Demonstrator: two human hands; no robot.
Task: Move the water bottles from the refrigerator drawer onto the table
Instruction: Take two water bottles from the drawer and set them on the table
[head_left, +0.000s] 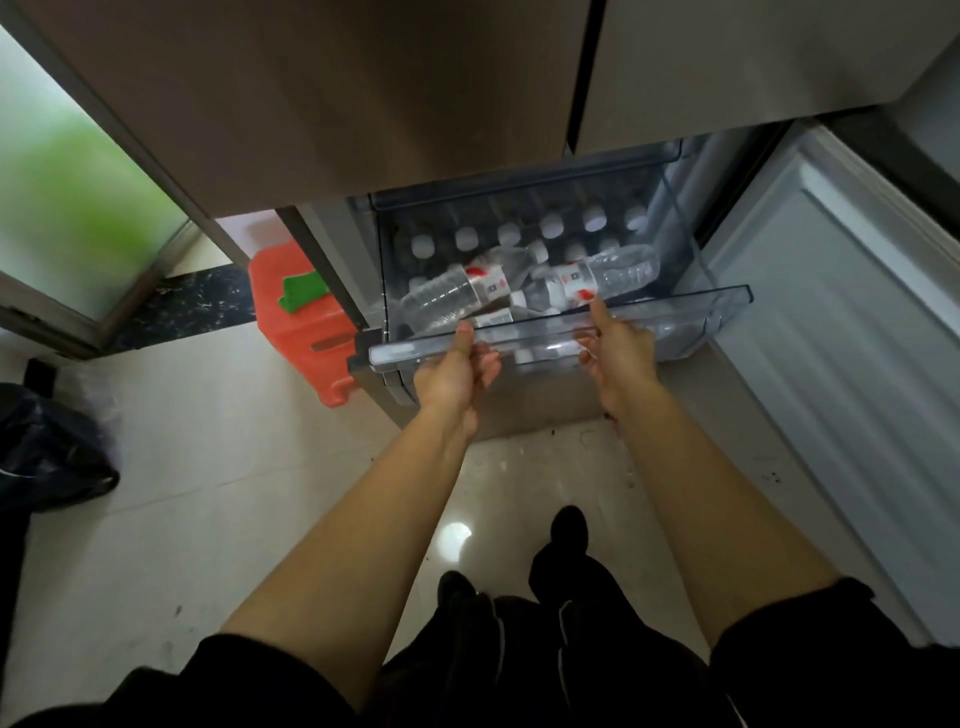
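Single head-worn wide-angle view, looking steeply down and forward from above the person's own arms. It faces the refrigerator drawer (561, 332) at arm's reach; floor (208, 467) and feet show below.

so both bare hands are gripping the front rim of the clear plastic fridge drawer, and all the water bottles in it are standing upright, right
Not all. The head view shows both hands, left and right, on the clear plastic drawer's front rim, but several clear water bottles lie on their sides atop the upright white-capped ones.
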